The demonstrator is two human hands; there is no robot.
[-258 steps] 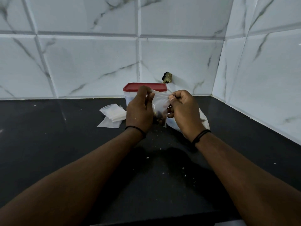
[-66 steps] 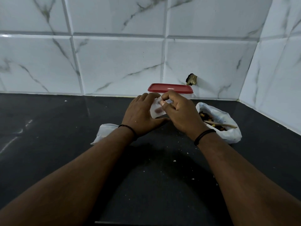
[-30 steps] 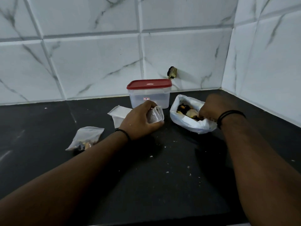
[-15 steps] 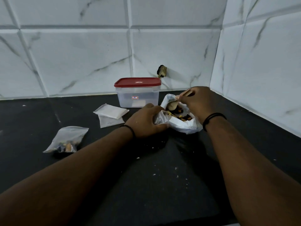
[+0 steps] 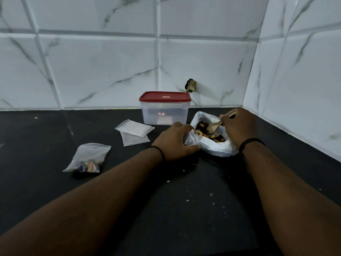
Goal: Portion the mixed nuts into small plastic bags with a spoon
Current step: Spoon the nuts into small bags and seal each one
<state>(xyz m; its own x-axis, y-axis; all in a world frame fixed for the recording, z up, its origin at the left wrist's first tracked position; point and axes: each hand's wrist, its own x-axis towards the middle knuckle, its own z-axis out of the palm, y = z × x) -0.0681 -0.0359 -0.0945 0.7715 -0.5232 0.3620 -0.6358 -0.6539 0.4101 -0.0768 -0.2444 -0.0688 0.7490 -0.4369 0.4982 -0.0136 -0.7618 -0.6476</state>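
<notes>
A white plastic bag (image 5: 217, 147) of mixed nuts (image 5: 212, 135) lies open on the black counter near the right corner. My right hand (image 5: 239, 124) grips a wooden spoon (image 5: 214, 126) whose bowl dips into the nuts. My left hand (image 5: 175, 141) holds a small clear bag (image 5: 191, 139) against the white bag's left rim, its mouth towards the nuts. A filled small bag (image 5: 88, 157) with nuts at its bottom lies to the left. A stack of flat small bags (image 5: 134, 133) rests behind my left hand.
A clear tub with a red lid (image 5: 165, 108) stands against the tiled back wall. The right wall (image 5: 304, 89) closes the corner just beyond the white bag. White crumbs (image 5: 212, 198) dot the black counter (image 5: 46, 130).
My right hand has lowered the spoon from above the white bag down into the nuts. My left hand keeps the small bag at the rim.
</notes>
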